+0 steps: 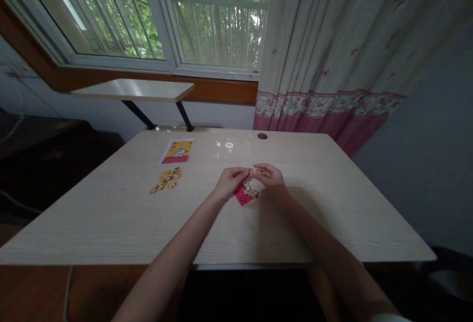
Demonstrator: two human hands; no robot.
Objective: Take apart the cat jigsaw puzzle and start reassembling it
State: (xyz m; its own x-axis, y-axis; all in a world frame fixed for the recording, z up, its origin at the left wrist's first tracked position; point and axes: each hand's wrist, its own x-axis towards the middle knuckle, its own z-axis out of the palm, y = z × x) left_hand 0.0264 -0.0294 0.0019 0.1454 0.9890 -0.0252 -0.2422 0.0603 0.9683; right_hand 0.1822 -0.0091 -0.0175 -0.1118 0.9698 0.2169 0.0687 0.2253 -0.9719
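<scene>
Above the middle of the table, my left hand [232, 181] and my right hand [271, 176] meet at their fingertips. Between them is a small yellow puzzle piece [252, 173], pinched by my left thumb and fingers. The right thumb and fingertips close on its other side. Just under my hands lies a partly joined jigsaw puzzle [243, 198], red with white and yellow parts; my left fingers hide its upper edge. To the left is a heap of loose yellow puzzle pieces [166, 180]. Behind the heap lies a yellow and red picture sheet [178, 151] with a white animal-like figure.
A pale wood-grain table [207, 233] carries everything. At its back left stands a small raised shelf [136, 89] on black brackets [184, 115]. A round dark cap [262, 136] sits near the back edge. Behind are a barred window [218, 16] and a floral curtain [325, 66].
</scene>
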